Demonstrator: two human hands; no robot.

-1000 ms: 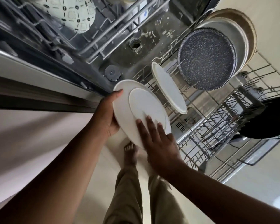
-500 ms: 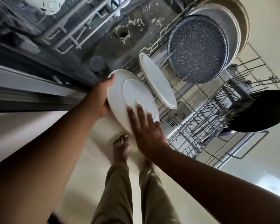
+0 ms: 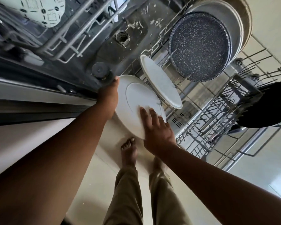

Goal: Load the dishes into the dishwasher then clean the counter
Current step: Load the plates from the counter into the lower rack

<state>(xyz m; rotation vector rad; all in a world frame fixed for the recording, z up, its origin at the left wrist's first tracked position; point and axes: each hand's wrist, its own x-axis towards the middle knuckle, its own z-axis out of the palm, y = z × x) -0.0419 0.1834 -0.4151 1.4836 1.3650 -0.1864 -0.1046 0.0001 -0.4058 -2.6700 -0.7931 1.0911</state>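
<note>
The round white ceramic plate point(image 3: 133, 103) sits at the centre of the frame, tilted on edge with its underside and foot ring facing you, at the near end of the pulled-out lower wire rack point(image 3: 217, 135). Your left hand point(image 3: 108, 96) grips the plate's left rim: the thumb lies along the upper edge, and the fingers are hidden behind the plate. Your right hand point(image 3: 156, 130) presses flat against the plate's lower right underside, fingers straight and slightly spread, holding nothing by curl.

Just beyond this plate, a second round white plate point(image 3: 161, 83) stands tilted in the rack tines, near the held plate; you cannot tell whether the two rims touch. Further toward the upper right, a dark speckled round pan point(image 3: 199, 47) stands on edge, with a pale grey round dish point(image 3: 235, 30) and a tan-rimmed dish point(image 3: 249, 21) stacked behind it. A black round pan point(image 3: 266, 104) sits at the right edge of the frame, beside the dark cutlery basket point(image 3: 238, 95).

In the upper left, a cream patterned bowl point(image 3: 44, 10) rests in the upper wire rack point(image 3: 68, 38). The stained dishwasher tub floor point(image 3: 128, 36) shows at the top centre. Your bare foot point(image 3: 128, 151) and khaki trousers point(image 3: 126, 192) stand on the cream tile floor point(image 3: 91, 184) at the bottom centre.
</note>
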